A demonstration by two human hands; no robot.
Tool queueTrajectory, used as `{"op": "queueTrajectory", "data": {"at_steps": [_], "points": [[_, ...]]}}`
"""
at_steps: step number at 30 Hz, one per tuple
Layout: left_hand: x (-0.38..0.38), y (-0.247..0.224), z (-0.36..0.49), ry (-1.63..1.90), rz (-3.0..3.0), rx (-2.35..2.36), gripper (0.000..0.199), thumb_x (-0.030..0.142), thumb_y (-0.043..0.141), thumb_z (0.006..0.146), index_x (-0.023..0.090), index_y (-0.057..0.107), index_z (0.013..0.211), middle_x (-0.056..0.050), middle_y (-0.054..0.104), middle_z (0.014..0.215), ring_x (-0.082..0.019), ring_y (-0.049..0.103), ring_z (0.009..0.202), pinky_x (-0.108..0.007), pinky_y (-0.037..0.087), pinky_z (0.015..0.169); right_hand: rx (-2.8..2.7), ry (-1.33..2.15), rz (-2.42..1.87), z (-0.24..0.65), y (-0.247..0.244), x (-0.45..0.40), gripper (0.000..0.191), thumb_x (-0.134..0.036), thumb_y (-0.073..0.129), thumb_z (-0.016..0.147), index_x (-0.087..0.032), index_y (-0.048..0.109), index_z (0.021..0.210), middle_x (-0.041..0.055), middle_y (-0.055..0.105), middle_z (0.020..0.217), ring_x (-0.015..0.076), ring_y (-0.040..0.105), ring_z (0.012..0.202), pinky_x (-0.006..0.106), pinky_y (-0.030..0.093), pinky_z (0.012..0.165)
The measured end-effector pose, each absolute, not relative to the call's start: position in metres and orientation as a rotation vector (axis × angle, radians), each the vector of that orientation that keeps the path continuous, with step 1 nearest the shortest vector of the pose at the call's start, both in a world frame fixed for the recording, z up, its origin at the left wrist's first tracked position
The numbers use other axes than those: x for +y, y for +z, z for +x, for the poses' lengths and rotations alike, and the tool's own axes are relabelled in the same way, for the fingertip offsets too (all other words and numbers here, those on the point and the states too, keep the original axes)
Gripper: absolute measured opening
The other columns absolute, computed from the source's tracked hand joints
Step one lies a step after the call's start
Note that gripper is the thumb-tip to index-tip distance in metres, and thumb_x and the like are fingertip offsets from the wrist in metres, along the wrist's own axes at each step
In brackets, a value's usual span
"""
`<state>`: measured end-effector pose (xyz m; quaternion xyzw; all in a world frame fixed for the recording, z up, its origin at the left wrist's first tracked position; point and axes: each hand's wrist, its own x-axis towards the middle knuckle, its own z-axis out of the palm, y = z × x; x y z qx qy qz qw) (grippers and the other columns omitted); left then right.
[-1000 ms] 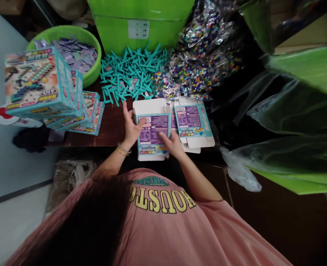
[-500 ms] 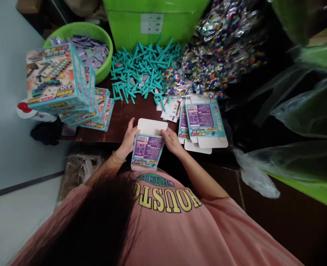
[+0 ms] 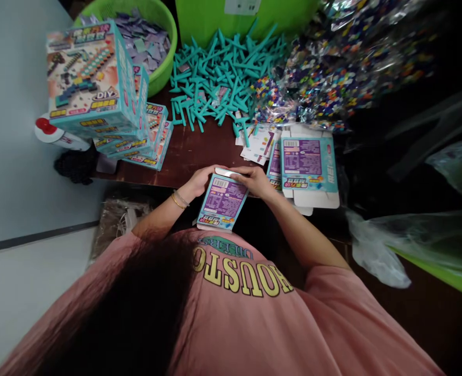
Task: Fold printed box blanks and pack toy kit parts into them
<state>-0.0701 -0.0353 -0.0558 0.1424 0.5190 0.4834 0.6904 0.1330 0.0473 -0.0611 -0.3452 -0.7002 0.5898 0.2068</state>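
Head view: slim turquoise-and-purple cardboard box (image 3: 222,202) sits betw. both hands, in front of near edge of dark red-brown wooden desk (image 3: 199,152), just off pink cloth T-shirt (image 3: 250,318). Long axis runs fr. hands back twd. body, near end canted a bit to L. White cardboard end flap (image 3: 223,172) is at far end, i.e. betw. the hands; box body lies on body side of both.

L hand (image 3: 200,181): curled at far L corner, gripping box. R hand (image 3: 255,181): fingers bent over far R corner, gripping too, thumb at flap. Both abt. equally near flap; fingertips partly hidden, exact contact n/c.

Surroundings: flat turquoise-and-purple cardboard cartons (image 3: 307,162) just R of R hand, so that hand's nearer. Stack of filled-out turquoise picture-printed cardboard boxes (image 3: 88,78) well apart, beyond L hand & to its L.
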Motion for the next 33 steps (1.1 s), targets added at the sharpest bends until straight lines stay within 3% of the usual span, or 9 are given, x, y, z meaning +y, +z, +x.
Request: {"op": "queueTrajectory", "data": {"at_steps": [5,8,13,20,22,25,28,30,33], "points": [[-0.048,-0.053,-0.060,1.277,0.532,1.139,0.035,0.041,0.055,0.090,0.019,0.075,0.109,-0.008,0.078,0.111,-0.023,0.072,0.102,-0.038,0.056,0.092,-2.095,1.604,-0.832,0.143,-0.051,0.051,0.034,-0.049,0.068,0.096,-0.027,0.082,0.118,0.0079,0.078,0.125,0.0272,0.072,0.120,0.050,0.055,0.111],[-0.066,-0.051,-0.057,1.372,0.950,1.241,0.034,0.049,0.062,0.091,0.019,0.076,0.100,-0.010,0.075,0.121,-0.027,0.067,0.119,-0.042,0.051,0.106,-2.225,1.654,-0.594,0.154,-0.039,0.049,0.037,-0.049,0.061,0.101,-0.030,0.076,0.129,0.0069,0.073,0.136,0.0267,0.067,0.130,0.051,0.051,0.116],[-0.086,-0.055,-0.063,1.445,1.229,1.417,0.023,0.043,0.071,0.092,0.021,0.075,0.098,-0.009,0.076,0.112,-0.023,0.070,0.110,-0.041,0.051,0.104,-2.295,1.547,-0.553,0.167,-0.034,0.033,0.057,-0.047,0.074,0.094,-0.031,0.063,0.147,0.0088,0.064,0.150,0.0291,0.057,0.144,0.051,0.045,0.122],[-0.096,-0.063,-0.059,1.516,1.093,1.601,0.035,0.052,0.059,0.101,0.020,0.071,0.092,-0.009,0.074,0.108,-0.022,0.069,0.107,-0.040,0.053,0.101,-1.808,1.347,-0.902,0.154,-0.070,-0.006,0.031,-0.053,0.067,0.096,-0.030,0.080,0.111,0.0069,0.079,0.119,0.0271,0.071,0.121,0.052,0.053,0.114],[-0.085,-0.052,-0.063,1.575,1.089,1.585,0.037,0.054,0.059,0.101,0.020,0.069,0.089,-0.008,0.073,0.106,-0.020,0.069,0.103,-0.038,0.055,0.096,-1.767,1.346,-0.897,0.149,-0.066,-0.009,0.039,-0.057,0.065,0.096,-0.030,0.075,0.124,0.0071,0.074,0.133,0.0272,0.066,0.131,0.052,0.050,0.117],[-0.054,-0.024,-0.086,1.919,1.014,1.557,0.036,0.053,0.057,0.103,0.020,0.065,0.092,-0.006,0.072,0.107,-0.017,0.069,0.101,-0.034,0.056,0.093,-1.819,1.416,-0.811,0.141,-0.039,-0.002,0.073,-0.062,0.068,0.092,-0.030,0.050,0.155,0.0084,0.056,0.157,0.0297,0.054,0.145,0.053,0.047,0.121],[-0.027,0.002,-0.120,2.177,1.050,1.511,0.039,0.052,0.056,0.105,0.016,0.067,0.098,-0.006,0.073,0.107,-0.016,0.068,0.105,-0.037,0.054,0.102,-2.078,1.233,-0.823,0.127,-0.006,0.006,0.072,-0.046,0.069,0.095,-0.030,0.043,0.160,0.0075,0.057,0.157,0.0330,0.055,0.143,0.055,0.047,0.120],[-0.025,0.012,-0.134,2.230,1.118,1.568,0.039,0.051,0.050,0.108,0.016,0.066,0.115,-0.007,0.070,0.120,-0.017,0.067,0.114,-0.044,0.052,0.104,-2.261,0.937,-0.942,0.111,0.005,0.006,0.065,-0.031,0.065,0.097,-0.031,0.046,0.159,0.0074,0.053,0.160,0.0358,0.048,0.149,0.059,0.042,0.122],[-0.042,0.013,-0.133,2.092,1.323,1.822,0.034,0.046,0.044,0.111,0.028,0.062,0.132,-0.007,0.063,0.138,-0.025,0.060,0.132,-0.057,0.048,0.108,-2.527,0.738,-0.949,0.083,-0.003,0.003,0.062,-0.023,0.065,0.096,-0.030,0.052,0.155,0.0091,0.049,0.163,0.0372,0.041,0.153,0.059,0.039,0.122]]}}
